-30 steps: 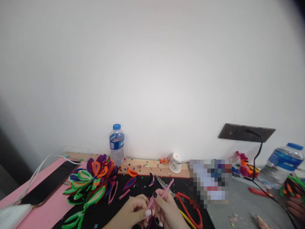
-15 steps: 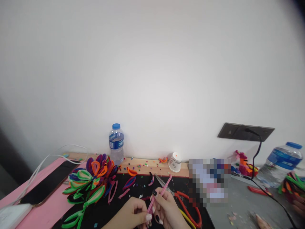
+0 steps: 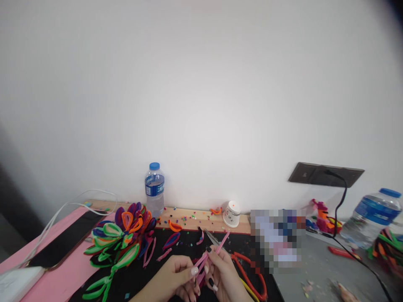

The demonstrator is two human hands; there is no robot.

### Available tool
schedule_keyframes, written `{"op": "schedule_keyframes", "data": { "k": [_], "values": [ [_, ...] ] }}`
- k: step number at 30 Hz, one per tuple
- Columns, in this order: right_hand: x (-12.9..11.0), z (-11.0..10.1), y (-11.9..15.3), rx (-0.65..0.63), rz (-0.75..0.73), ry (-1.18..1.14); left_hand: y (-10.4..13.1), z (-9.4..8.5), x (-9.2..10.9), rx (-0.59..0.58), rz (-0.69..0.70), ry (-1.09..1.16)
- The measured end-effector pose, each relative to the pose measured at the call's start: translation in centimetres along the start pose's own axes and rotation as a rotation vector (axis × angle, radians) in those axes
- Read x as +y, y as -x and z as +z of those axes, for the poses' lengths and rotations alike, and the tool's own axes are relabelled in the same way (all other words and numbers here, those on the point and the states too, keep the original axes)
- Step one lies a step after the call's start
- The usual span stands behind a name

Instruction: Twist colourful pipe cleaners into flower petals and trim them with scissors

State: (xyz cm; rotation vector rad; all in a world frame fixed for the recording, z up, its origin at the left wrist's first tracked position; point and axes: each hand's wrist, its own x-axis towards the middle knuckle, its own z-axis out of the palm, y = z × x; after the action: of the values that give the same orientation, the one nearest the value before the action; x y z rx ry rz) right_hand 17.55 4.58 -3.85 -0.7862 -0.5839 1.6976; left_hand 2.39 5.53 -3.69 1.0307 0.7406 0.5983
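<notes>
Pink pipe cleaners point(image 3: 224, 240) run between my two hands, one end sticking up past my right fingers. My left hand point(image 3: 176, 274) pinches them from the left, thumb on top. My right hand point(image 3: 222, 270), with dark and pale nails, grips them a little higher. Their lower part is partly hidden by my fingers. Just behind my right hand lie scissors point(image 3: 212, 238) with red handles, beside a yellow-handled tool point(image 3: 248, 289). A pipe-cleaner flower point(image 3: 126, 235) with multicoloured petals and green leaves lies to the left.
A water bottle point(image 3: 154, 188) and an upturned paper cup point(image 3: 232, 214) stand along the wall. Loose petals point(image 3: 171, 241) and scraps dot the black mat. At left is a black phone point(image 3: 66, 239); at right a second bottle point(image 3: 373, 216), a black cable point(image 3: 362, 258) and part of another person's hand point(image 3: 346, 292).
My hands have shifted slightly, and the pink pipe cleaners now spread into separate strands between my fingers. The things on the table stay put.
</notes>
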Motion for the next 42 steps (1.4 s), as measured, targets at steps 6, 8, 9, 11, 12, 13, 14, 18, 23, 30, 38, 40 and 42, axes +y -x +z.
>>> {"op": "schedule_keyframes", "data": {
  "k": [6,8,9,11,12,13,14,18,23,30,38,40,42],
  "values": [
    [-0.1,0.0,0.2,-0.041,0.007,-0.004,0.2,-0.1,0.3,-0.033,-0.035,-0.026],
    [-0.1,0.0,0.2,-0.041,0.003,-0.008,0.3,0.0,0.6,-0.039,-0.041,-0.019],
    [-0.1,0.0,0.2,-0.038,0.000,-0.011,0.4,0.1,0.7,-0.041,-0.042,-0.017],
    [-0.1,0.0,0.2,-0.030,-0.001,-0.016,0.5,0.2,1.0,-0.032,-0.035,-0.015],
    [-0.1,0.1,0.2,-0.025,0.000,-0.016,0.5,0.2,1.1,-0.027,-0.030,-0.008],
    [-0.1,0.1,0.2,-0.020,0.003,-0.014,0.6,0.2,1.2,-0.019,-0.023,0.005],
    [-0.2,0.2,0.2,-0.018,0.007,-0.012,0.6,0.3,1.3,-0.013,-0.023,0.023],
    [-0.3,0.3,0.2,-0.041,0.013,-0.004,0.8,0.4,1.6,0.006,-0.037,0.063],
    [-0.2,0.0,0.1,-0.062,0.003,-0.016,1.0,0.5,1.9,0.016,-0.040,0.064],
    [-0.3,0.3,0.1,-0.053,0.017,0.002,1.0,0.4,1.7,-0.005,-0.059,0.034],
    [0.1,0.0,0.0,-0.071,0.021,0.047,0.9,0.2,1.3,-0.014,-0.045,0.050],
    [0.3,-0.2,-0.1,-0.086,0.018,0.072,0.9,0.2,1.1,-0.021,-0.043,0.056],
    [0.4,-0.3,-0.1,-0.086,0.003,0.085,0.7,0.3,0.9,-0.010,-0.022,0.070]
  ]
}}
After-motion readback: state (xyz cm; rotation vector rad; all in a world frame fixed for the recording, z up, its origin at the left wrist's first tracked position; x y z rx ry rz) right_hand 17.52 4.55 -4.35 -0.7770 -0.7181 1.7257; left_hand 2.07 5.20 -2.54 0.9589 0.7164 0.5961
